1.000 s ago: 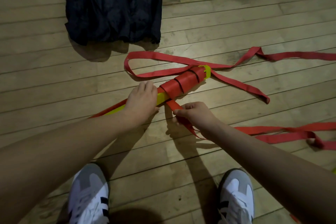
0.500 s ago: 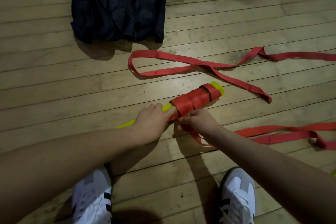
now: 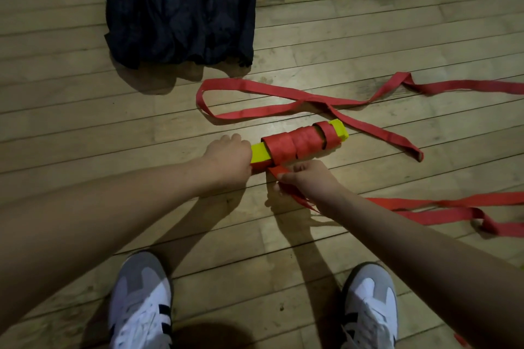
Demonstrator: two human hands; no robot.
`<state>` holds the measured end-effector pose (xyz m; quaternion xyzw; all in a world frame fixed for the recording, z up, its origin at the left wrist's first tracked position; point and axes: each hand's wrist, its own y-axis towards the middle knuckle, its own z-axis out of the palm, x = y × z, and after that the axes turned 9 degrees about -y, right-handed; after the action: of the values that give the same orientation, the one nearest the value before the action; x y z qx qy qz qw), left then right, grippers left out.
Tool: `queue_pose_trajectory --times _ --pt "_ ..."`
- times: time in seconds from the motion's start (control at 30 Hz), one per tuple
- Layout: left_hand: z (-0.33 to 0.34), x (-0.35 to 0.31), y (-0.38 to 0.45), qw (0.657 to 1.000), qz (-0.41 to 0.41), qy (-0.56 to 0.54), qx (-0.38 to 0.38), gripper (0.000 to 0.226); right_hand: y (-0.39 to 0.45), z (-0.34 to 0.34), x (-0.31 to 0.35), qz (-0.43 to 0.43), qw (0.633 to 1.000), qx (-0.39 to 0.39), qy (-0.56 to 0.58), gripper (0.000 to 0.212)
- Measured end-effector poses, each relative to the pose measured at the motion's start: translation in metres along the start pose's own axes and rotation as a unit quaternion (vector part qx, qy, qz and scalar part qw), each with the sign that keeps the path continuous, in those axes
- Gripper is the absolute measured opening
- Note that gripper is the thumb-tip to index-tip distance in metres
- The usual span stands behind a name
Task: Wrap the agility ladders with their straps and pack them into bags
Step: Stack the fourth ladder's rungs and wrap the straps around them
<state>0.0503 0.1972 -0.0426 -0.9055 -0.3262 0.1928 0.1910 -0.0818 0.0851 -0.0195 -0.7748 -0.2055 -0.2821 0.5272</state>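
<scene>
On floorboards: one ladder bundle [image 3: 300,143], two hands [image 3: 226,157], one bag [image 3: 178,5].

Yellow ladder bundle half-wrapped in red strap

The bundled rungs [image 3: 304,144] lie slantwise on the floor (yellow ends poking out); loose red strap [image 3: 283,99] loops beyond it, dark bags [image 3: 178,5] crumpled farther off.

Both hands reach forward — left hand [image 3: 228,157] clenched, right hand [image 3: 307,178] pinching.

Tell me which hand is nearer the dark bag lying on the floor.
Left. The left hand grips the ladder bundle below the dark bag; the right hand, pinching the red strap, sits farther toward the shoes.
</scene>
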Motion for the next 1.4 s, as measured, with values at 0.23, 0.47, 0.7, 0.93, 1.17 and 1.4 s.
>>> queue_pose_trajectory --times 0.23,0.47,0.7,0.93,1.17,1.4 --pt "-0.003 -0.002 0.000 0.999 -0.026 0.027 -0.029 0.038 -0.001 0.007 -0.006 -0.042 0.996 -0.040 -0.069 0.020" --pt "-0.013 -0.007 0.016 0.991 -0.003 0.107 -0.086 0.050 0.007 0.003 0.006 -0.028 0.998 -0.054 -0.015 0.016" --pt "0.011 -0.004 0.006 0.973 0.076 0.186 -0.116 0.044 0.008 0.013 -0.006 0.024 0.995 -0.051 0.085 0.014" --pt "0.028 -0.005 -0.025 0.983 0.085 0.132 -0.098 0.052 0.009 0.027 -0.024 0.035 0.992 -0.112 0.047 0.012" --pt "0.013 -0.001 -0.009 0.984 0.047 0.162 -0.059 0.054 0.005 0.018 -0.013 0.020 0.994 -0.101 0.029 0.014" --pt "-0.012 0.023 0.015 0.974 0.000 0.205 -0.093 0.037 0.003 0.011 0.000 -0.014 0.997 -0.061 0.045 0.014"
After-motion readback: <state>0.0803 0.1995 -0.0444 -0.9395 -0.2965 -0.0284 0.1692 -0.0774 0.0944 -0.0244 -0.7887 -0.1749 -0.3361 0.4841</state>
